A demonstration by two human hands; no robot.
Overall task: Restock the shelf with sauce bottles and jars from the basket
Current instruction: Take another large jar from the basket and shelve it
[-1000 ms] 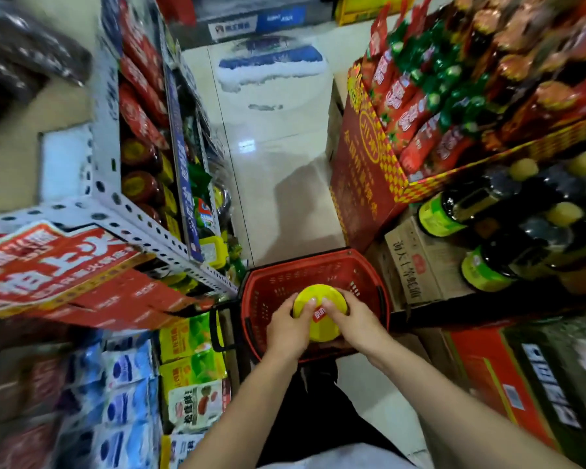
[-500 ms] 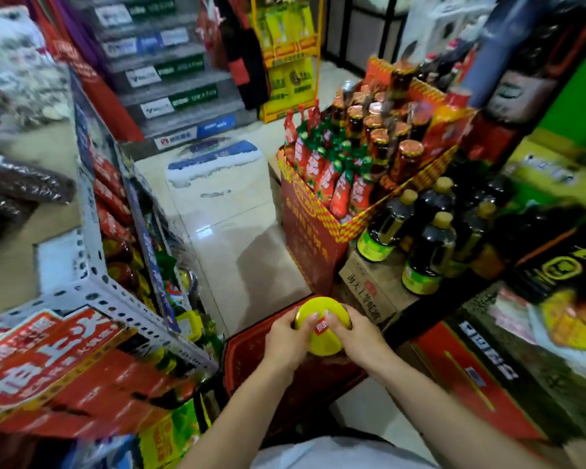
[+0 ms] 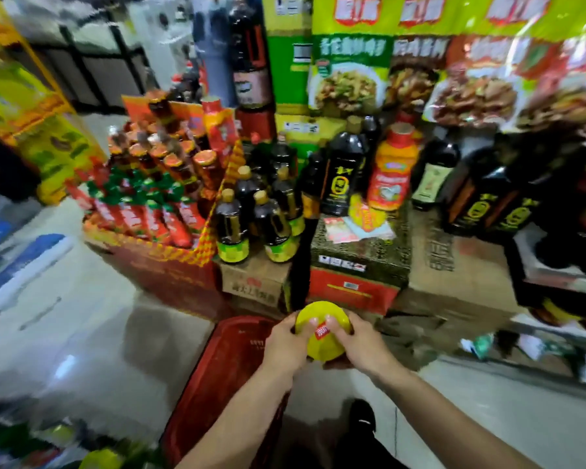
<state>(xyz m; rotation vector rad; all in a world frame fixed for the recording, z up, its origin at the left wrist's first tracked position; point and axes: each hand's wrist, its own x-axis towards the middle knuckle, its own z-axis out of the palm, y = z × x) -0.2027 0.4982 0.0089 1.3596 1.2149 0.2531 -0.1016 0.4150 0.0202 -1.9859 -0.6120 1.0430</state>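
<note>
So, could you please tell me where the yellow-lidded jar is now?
Head view, lower centre: left hand and right hand grip the yellow-lidded jar at the far end of the red basket.

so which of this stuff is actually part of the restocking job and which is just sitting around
Job in hand:
yellow-lidded jar, held by left hand and right hand
red basket below it

Just around:
green-based dark bottles on a cardboard box
orange bottle
red display carton of bottles
food posters
</note>
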